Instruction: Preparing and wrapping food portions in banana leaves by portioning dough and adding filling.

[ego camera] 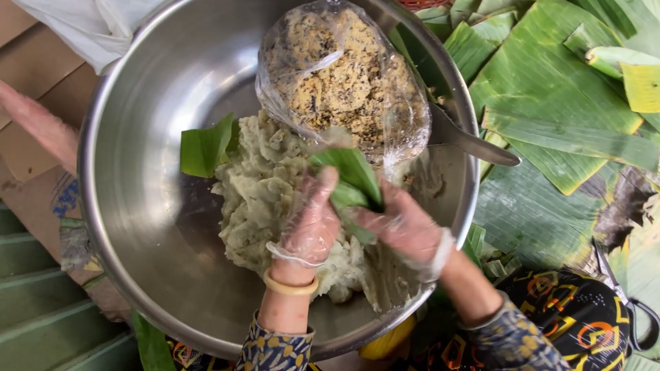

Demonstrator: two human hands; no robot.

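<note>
Over a steel bowl [137, 227], the gloved left hand [311, 223] and right hand [405, 227] pinched a folded leaf [354, 182] between them, just above the dough [265, 192]. Gripped too hard, the leaf might have split. A bag [344, 75] of filling crowded the far side; a spoon [474, 143] leaned on the rim, loose leaves [550, 103] lay right.

One camera on my head, looking steeply down.

It sits close above the steel bowl [137, 227], which fills the frame from 9 o'clock to centre; my forearms enter at 6 o'clock, banana leaves [550, 89] spread toward 2 o'clock. No second view shares anything.
</note>
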